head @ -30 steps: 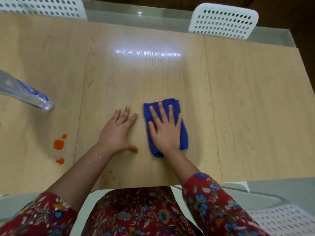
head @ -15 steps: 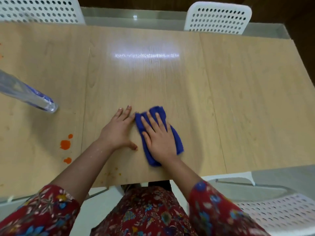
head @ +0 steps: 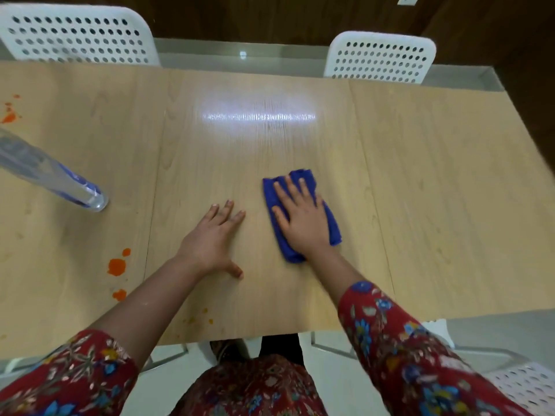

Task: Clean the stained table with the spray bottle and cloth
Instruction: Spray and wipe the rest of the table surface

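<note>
Pale wood desk (head: 420, 175) fills the view; toward 9 o'clock the spray bottle (head: 60, 181) shows only its clear lower body, and the orange stains (head: 116, 266) sit at about 5 o'clock from its base. Left grip (head: 210, 241) lies flat on bare wood, fingers straight, holding nothing, and is the nearer one to both bottle and stains. Right grip (head: 300, 223) presses straight fingers on the blue cloth (head: 332, 228), whose long axis runs 11 to 5 o'clock; the stains lie near 8 o'clock from it, beyond the left grip, so the wipe probably must sweep that way
</note>
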{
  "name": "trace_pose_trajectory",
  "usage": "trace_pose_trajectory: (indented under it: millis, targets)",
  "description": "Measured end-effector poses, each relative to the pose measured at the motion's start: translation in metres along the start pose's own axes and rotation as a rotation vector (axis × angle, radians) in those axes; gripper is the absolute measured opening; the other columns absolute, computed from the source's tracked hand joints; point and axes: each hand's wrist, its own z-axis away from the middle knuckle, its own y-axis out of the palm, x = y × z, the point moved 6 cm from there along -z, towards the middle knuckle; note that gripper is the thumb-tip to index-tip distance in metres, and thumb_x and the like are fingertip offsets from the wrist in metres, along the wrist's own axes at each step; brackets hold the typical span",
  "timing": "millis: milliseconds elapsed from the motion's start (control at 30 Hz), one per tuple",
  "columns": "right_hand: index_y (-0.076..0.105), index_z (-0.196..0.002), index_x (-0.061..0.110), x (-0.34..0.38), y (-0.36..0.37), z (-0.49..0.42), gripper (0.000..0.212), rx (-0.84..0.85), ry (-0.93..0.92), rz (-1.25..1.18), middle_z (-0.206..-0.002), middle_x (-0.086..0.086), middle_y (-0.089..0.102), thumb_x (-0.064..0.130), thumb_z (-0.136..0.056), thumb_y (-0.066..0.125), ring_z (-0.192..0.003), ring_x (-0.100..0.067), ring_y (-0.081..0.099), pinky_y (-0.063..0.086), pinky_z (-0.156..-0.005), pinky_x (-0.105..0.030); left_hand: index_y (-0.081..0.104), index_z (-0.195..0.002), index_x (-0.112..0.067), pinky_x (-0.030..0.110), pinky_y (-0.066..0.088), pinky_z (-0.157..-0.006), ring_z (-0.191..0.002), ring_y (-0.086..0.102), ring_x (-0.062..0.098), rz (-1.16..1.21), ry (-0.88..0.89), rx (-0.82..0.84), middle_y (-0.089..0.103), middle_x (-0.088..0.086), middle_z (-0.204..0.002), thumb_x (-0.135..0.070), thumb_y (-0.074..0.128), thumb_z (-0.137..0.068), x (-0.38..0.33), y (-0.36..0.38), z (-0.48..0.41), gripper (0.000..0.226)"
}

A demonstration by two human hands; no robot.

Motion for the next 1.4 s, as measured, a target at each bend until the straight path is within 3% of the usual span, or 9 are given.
trace_pose_trajectory:
  millis: [233,500,567,700,800,1033,1100,1267,1400]
  targets:
    - [0.011,-0.152,0.042,-0.126,-0.028,0.016,0.055,-0.052,0.363,0.026,-0.162,0.013,0.005,0.053,-0.099,0.023,-0.149,-0.018,0.003,0.008,-0.119,-0.049,-0.003,-0.153,-0.037,0.04,0.017,-0.119,-0.148,-0.014,0.016,0.006,0.009,0.013,-0.02,-0.012,-0.159,-0.057,0.084,-0.053,0.003,0.002,-0.001,0.134]
    - [0.021,-0.153,0.031,-0.094,0.0,0.157,0.06,-0.157,0.618,0.073,-0.161,-0.001,0.017,0.05,-0.096,0.019,-0.148,-0.029,0.013,0.019,-0.114,-0.057,-0.001,-0.153,-0.035,0.042,0.016,-0.119,-0.148,-0.012,0.019,0.001,-0.006,0.0,-0.018,-0.009,-0.16,-0.055,0.086,-0.052,0.002,0.004,-0.002,0.135]
    - [0.025,-0.152,0.03,-0.05,0.008,0.138,0.06,-0.204,0.591,0.047,-0.161,-0.003,0.018,0.049,-0.095,0.025,-0.147,-0.032,0.014,0.019,-0.113,-0.058,0.0,-0.153,-0.034,0.042,0.014,-0.119,-0.148,-0.012,0.021,0.004,0.008,-0.002,-0.017,-0.008,-0.16,-0.053,0.087,-0.053,0.001,0.003,-0.003,0.134]
    - [0.018,-0.153,0.032,0.095,0.04,0.114,0.059,-0.124,0.197,-0.013,-0.162,0.002,0.009,0.049,-0.097,0.028,-0.149,-0.028,0.003,0.007,-0.117,-0.054,0.008,-0.155,-0.025,0.036,0.008,-0.121,-0.149,-0.006,0.023,0.077,0.062,-0.011,-0.009,0.003,-0.162,-0.043,0.083,-0.064,0.008,0.006,0.003,0.119]
    - [0.016,-0.153,0.036,0.101,0.041,0.125,0.059,-0.049,0.013,-0.012,-0.162,0.008,0.008,0.052,-0.098,0.031,-0.15,-0.019,0.0,0.006,-0.119,-0.05,0.007,-0.155,-0.026,0.033,0.01,-0.121,-0.149,-0.003,0.02,0.103,0.01,-0.036,-0.007,0.0,-0.162,-0.042,0.079,-0.071,0.031,0.01,0.028,0.112]
    - [0.024,-0.152,0.03,-0.058,0.009,0.163,0.059,-0.193,0.637,0.05,-0.161,-0.001,0.019,0.048,-0.096,0.026,-0.148,-0.029,0.013,0.016,-0.114,-0.059,0.012,-0.153,-0.033,0.037,0.019,-0.119,-0.149,0.002,0.012,0.098,-0.064,-0.135,-0.004,-0.01,-0.161,-0.048,0.069,-0.081,0.054,0.014,0.057,0.094]
    - [0.025,-0.152,0.028,-0.015,0.017,0.153,0.06,-0.207,0.596,0.031,-0.161,-0.003,0.018,0.046,-0.096,0.028,-0.148,-0.034,0.012,0.014,-0.114,-0.06,0.017,-0.153,-0.033,0.036,0.021,-0.118,-0.148,0.006,0.013,0.111,-0.088,-0.164,0.001,-0.01,-0.162,-0.047,0.073,-0.078,0.053,0.012,0.055,0.094]
    - [0.013,-0.153,0.036,0.092,0.042,0.134,0.06,-0.046,0.066,-0.007,-0.162,0.007,0.006,0.052,-0.098,0.029,-0.15,-0.023,-0.001,0.003,-0.117,-0.052,0.037,-0.145,-0.027,0.04,0.034,-0.11,-0.143,0.025,0.02,0.064,-0.118,-0.252,0.024,-0.002,-0.157,-0.048,0.074,-0.076,0.047,0.001,0.051,0.081]
    - [0.017,-0.152,0.041,-0.009,0.024,0.156,0.059,-0.088,0.296,0.038,-0.161,0.011,0.01,0.056,-0.095,0.028,-0.15,-0.019,0.002,0.006,-0.118,-0.053,0.038,-0.144,-0.02,0.041,0.03,-0.112,-0.141,0.026,0.023,0.049,-0.036,-0.28,0.03,0.005,-0.154,-0.048,0.07,-0.079,0.027,-0.007,0.042,0.078]
